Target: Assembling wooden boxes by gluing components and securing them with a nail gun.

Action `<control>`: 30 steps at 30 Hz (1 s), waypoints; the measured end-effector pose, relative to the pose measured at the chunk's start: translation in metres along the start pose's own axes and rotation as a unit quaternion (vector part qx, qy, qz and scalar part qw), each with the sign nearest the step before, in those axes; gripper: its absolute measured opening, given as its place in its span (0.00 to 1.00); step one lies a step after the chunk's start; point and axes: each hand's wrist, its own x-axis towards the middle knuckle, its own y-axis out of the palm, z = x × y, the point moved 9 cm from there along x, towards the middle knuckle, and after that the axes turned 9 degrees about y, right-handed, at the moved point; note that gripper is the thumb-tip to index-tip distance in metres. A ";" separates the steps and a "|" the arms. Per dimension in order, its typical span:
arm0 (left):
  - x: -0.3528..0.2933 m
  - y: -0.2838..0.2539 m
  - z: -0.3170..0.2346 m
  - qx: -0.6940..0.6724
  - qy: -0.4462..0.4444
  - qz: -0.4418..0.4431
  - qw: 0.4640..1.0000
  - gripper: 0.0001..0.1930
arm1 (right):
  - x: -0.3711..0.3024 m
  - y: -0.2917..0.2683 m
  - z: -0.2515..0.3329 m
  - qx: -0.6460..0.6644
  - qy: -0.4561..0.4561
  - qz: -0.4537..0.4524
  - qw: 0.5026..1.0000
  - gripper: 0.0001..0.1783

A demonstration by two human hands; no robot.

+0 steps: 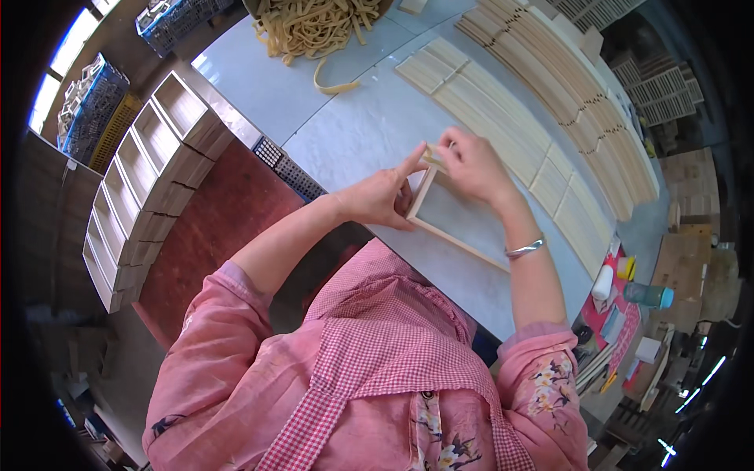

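As we look down over the workbench (338,129), its pale grey top runs in smooth panels with dark seams between them. Along its far right side we see thin wooden slats (503,129) laid flat, with thicker stacks of slats (542,82) beyond, and at the far edge a heap of curled pale strips (314,27). On our left, a row of open wooden boxes (141,177) curves beside a reddish-brown surface (208,228); blue crates (94,110) stand behind it. To the right we make out a capped bottle (648,296) and cardboard (683,275).

The rectangular wooden frame (459,239) lies on the bench right before us, its long axis slanting from the left hand toward the lower right, under the right forearm. One short end faces left. Our left hand (385,192) is clamped on that end, thumb near, fingers far. Our right hand (473,166) has its fingertips drawn in at the far left corner; we cannot tell what they pinch.
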 end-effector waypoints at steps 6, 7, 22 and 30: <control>0.002 0.004 -0.009 0.032 -0.097 0.064 0.993 0.56 | -0.036 0.021 0.014 0.004 -0.033 0.059 0.998 0.07; 0.001 0.006 -0.007 0.043 -0.128 0.087 0.987 0.56 | -0.042 0.023 0.015 0.003 -0.037 0.066 0.997 0.07; 0.019 -0.001 -0.015 0.298 0.053 0.052 0.952 0.53 | -0.188 0.051 0.016 -0.099 -0.036 -0.065 0.992 0.10; 0.009 -0.008 -0.013 0.254 -0.011 0.054 0.966 0.56 | -0.303 -0.071 -0.157 -0.124 0.167 -0.275 0.938 0.19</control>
